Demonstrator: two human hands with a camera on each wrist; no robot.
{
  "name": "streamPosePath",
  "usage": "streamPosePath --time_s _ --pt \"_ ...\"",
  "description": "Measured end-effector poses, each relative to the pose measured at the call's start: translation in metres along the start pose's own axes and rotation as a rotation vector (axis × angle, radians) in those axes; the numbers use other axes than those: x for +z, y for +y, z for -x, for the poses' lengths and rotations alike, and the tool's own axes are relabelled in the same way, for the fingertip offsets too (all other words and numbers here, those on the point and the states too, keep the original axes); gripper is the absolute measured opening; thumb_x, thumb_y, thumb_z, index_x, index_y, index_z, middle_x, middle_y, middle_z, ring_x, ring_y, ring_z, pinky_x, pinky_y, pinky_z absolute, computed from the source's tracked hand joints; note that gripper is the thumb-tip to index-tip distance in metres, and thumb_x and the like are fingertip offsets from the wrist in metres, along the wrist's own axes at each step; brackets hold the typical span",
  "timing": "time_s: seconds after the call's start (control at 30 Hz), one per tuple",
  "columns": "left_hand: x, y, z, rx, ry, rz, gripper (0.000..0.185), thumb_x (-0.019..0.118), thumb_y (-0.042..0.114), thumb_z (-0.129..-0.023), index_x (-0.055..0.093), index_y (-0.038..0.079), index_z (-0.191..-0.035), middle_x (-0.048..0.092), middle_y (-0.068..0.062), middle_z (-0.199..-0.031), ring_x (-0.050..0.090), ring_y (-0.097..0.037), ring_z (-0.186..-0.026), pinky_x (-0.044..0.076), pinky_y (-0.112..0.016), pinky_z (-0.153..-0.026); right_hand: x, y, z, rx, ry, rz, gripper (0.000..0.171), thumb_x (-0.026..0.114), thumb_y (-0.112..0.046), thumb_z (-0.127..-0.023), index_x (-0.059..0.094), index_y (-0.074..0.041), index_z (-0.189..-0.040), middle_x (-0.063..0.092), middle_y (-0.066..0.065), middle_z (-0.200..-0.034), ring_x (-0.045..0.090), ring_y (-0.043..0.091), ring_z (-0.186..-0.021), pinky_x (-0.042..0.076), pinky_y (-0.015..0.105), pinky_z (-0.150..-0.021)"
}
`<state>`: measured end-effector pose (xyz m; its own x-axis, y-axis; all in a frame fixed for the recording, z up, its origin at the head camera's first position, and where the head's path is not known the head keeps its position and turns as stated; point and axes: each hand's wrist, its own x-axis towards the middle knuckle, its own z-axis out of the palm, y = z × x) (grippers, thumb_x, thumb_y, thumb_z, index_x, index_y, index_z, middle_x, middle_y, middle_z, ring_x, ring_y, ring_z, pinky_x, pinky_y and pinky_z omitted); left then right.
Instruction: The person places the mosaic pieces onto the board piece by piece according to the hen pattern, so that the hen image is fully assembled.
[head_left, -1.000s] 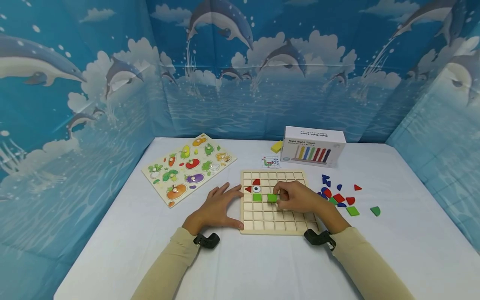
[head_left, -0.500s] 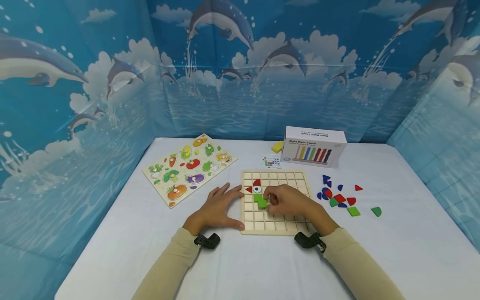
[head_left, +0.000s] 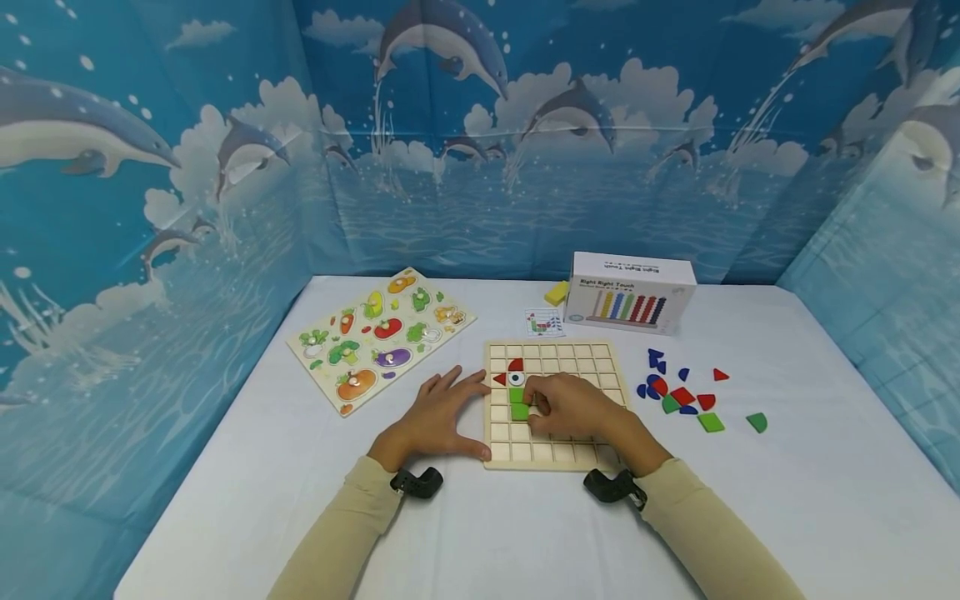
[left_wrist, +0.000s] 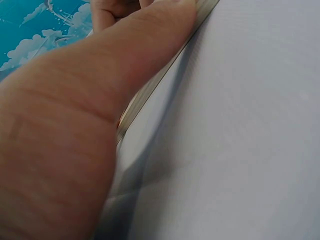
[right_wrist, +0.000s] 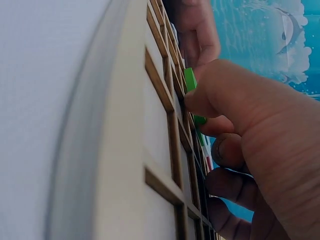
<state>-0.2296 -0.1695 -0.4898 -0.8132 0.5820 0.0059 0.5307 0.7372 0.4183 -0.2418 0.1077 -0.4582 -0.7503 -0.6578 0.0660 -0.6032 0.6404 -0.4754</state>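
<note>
Right hand (head_left: 573, 408): I see it curled over the grid board (head_left: 600, 354), thumb and fingertips pinching a green tile (head_left: 520, 411); the right wrist view shows the tile (right_wrist: 190, 82) on edge against the wooden ribs, so I judge the grip is kept tight to tip it into a cell.
Green tile: sits left of centre on the board, directly at 6 o'clock from another green square (head_left: 516, 395), touching it, under the eye piece (head_left: 515, 379).
Left hand (head_left: 438, 417): fingers spread and flat, thumb along the board's left edge; I read this as bracing the board so it does not slide.
Left wrist view: mostly palm (left_wrist: 75, 150) and white table (left_wrist: 240, 140); it adds nothing on the fingers.
Loose pieces (head_left: 678, 393): a cluster at 3 o'clock of the board, well apart from both hands.
Box (head_left: 633, 292): at 1 o'clock, with a card (head_left: 543, 322) and a yellow block (head_left: 556, 292) beside it.
Veg puzzle (head_left: 378, 337): at 10 o'clock, untouched.
</note>
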Motion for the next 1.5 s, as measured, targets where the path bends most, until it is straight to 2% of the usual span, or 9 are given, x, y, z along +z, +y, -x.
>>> streamPosePath --time_s 1.0,1.33,1.5 --pt "-0.0034 0.0051 0.0015 -0.007 -0.008 0.006 0.1 0.073 0.079 -0.069 0.044 0.029 -0.15 0.023 0.006 -0.166 0.007 -0.028 -0.154 0.008 -0.055 -0.118 -0.0008 0.002 0.0011 -0.03 -0.007 -0.069 0.012 0.078 -0.017 -0.088 0.067 -0.019 -0.094 0.05 -0.011 -0.065 0.048 0.007 -0.062 0.041 0.028 -0.059" --pt "-0.0022 0.0036 0.0013 0.004 -0.001 0.009 0.099 0.072 0.08 -0.069 0.045 0.029 -0.149 0.024 0.006 -0.166 0.007 -0.029 -0.154 0.008 -0.056 -0.118 0.0015 0.0044 0.0004 -0.023 -0.005 -0.067 0.013 0.078 -0.017 -0.088 0.067 -0.02 -0.094 0.05 -0.011 -0.065 0.049 0.007 -0.062 0.041 0.028 -0.058" --pt "-0.0018 0.0031 0.0014 0.003 -0.002 -0.002 0.099 0.072 0.08 -0.069 0.044 0.029 -0.15 0.022 0.007 -0.167 0.007 -0.028 -0.154 0.008 -0.054 -0.119 -0.0018 0.0026 0.0022 0.014 -0.025 -0.075 0.011 0.076 -0.019 -0.09 0.069 -0.02 -0.099 0.051 -0.01 -0.066 0.051 0.008 -0.064 0.043 0.027 -0.06"
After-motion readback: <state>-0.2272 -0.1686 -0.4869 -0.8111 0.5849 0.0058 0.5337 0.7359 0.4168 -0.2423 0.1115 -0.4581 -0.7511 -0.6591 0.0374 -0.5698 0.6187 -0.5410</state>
